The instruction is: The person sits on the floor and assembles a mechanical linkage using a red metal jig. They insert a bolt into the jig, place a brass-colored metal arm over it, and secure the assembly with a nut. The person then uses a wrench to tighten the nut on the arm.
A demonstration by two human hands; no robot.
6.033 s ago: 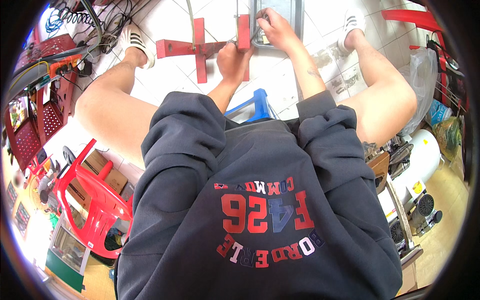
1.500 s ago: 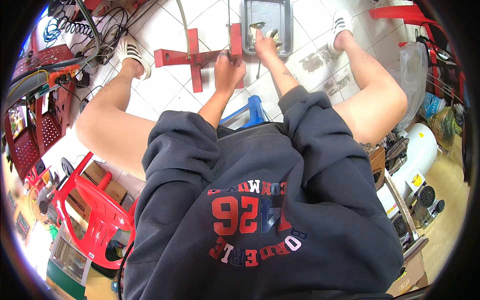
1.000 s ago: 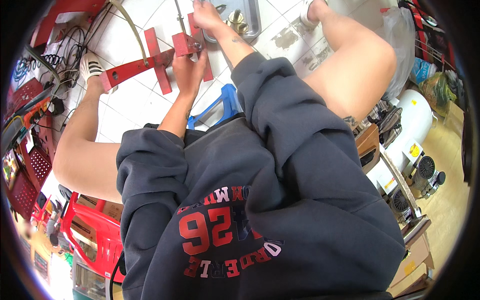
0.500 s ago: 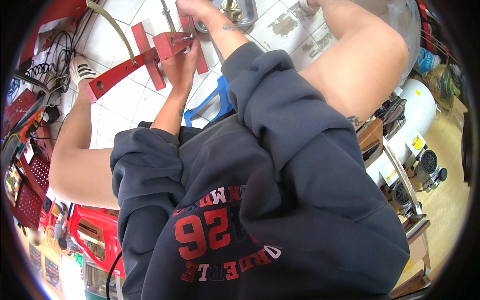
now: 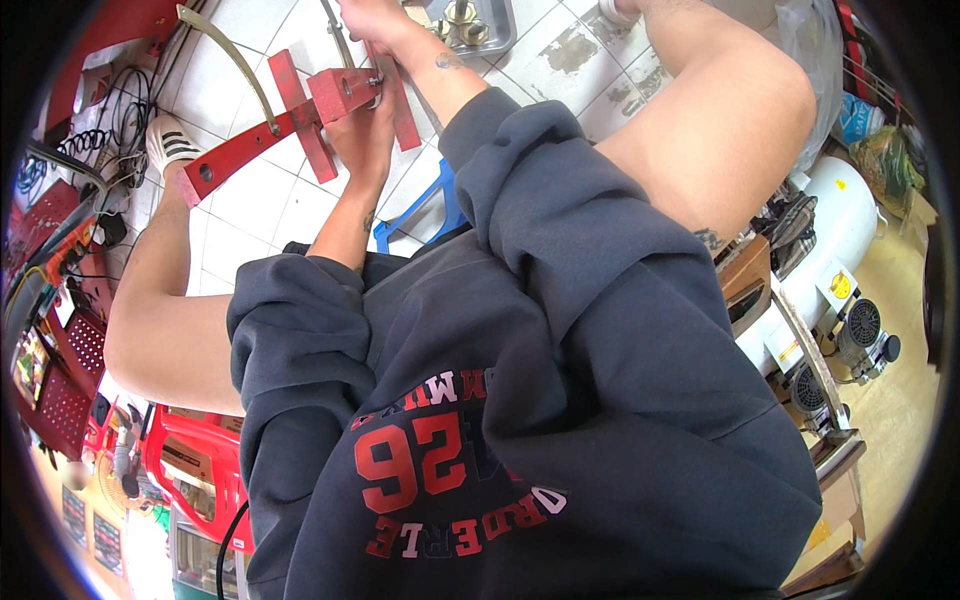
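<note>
A red metal stand (image 5: 240, 155) with a long holed bar, crosspieces and a boxy block (image 5: 342, 92) stands on the tiles ahead of me. My left hand (image 5: 362, 135) is against the block's right end, thumb side up by a bolt, with its fingers partly hidden under the block. Further off, my right hand (image 5: 372, 22) is curled closed beside a thin metal lever (image 5: 336, 22). The upper edge cuts it off, and what it holds is hidden. A curved brass-coloured strip (image 5: 235, 62) rises from the red bar.
A metal tray (image 5: 492, 42) with brass-coloured parts sits beyond my right forearm. A blue plastic stool (image 5: 440, 205) is below me. Cables (image 5: 125, 110) lie at left, near a red chair (image 5: 200, 470). A white tank compressor (image 5: 825, 230) stands at right.
My right hand has shifted slightly left and toward the top edge. The left hand keeps its place at the block. The whole view has moved a little.
</note>
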